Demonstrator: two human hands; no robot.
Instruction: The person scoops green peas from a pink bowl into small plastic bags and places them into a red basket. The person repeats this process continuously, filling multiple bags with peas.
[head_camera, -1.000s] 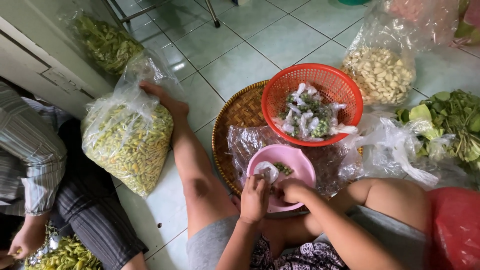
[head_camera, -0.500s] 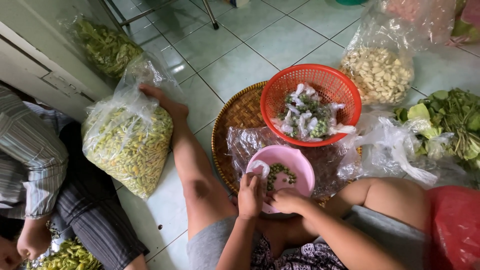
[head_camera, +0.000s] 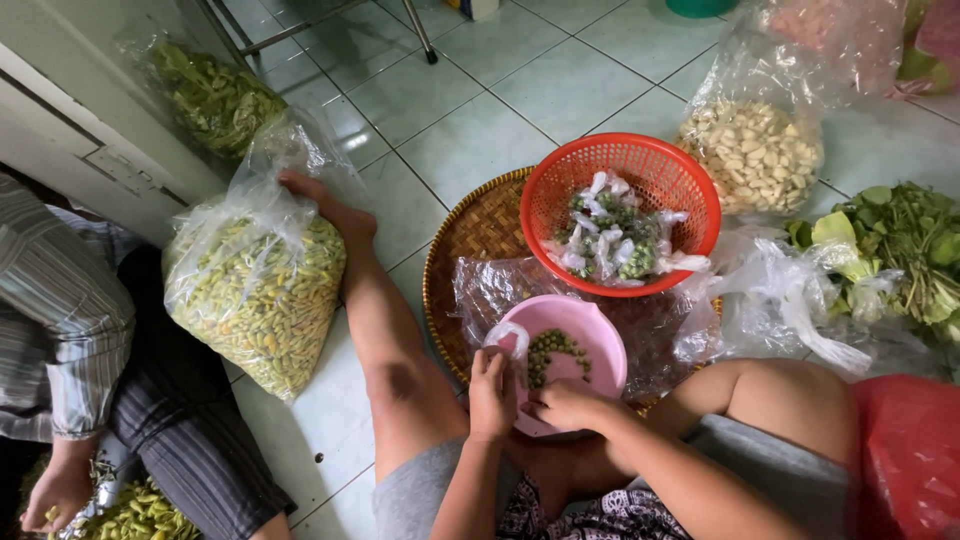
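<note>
Green peas being bagged at a pink bowl on a tiled floor

A woven tray (head_camera: 470, 240) is seen at centre, a red basket (head_camera: 640, 165) of filled packets at its 2 o'clock edge. The pink bowl (head_camera: 600, 335) of green peas (head_camera: 555, 350) lies at 6 o'clock. A small clear bag (head_camera: 508, 338) is pinched by the left hand (head_camera: 492, 395); the right hand (head_camera: 570, 405) is curled at the rim, its grasp unclear.

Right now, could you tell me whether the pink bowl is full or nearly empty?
Nearly empty: the pink bowl holds only a small cluster of green peppercorns, with bare pink bottom showing around them.
</note>
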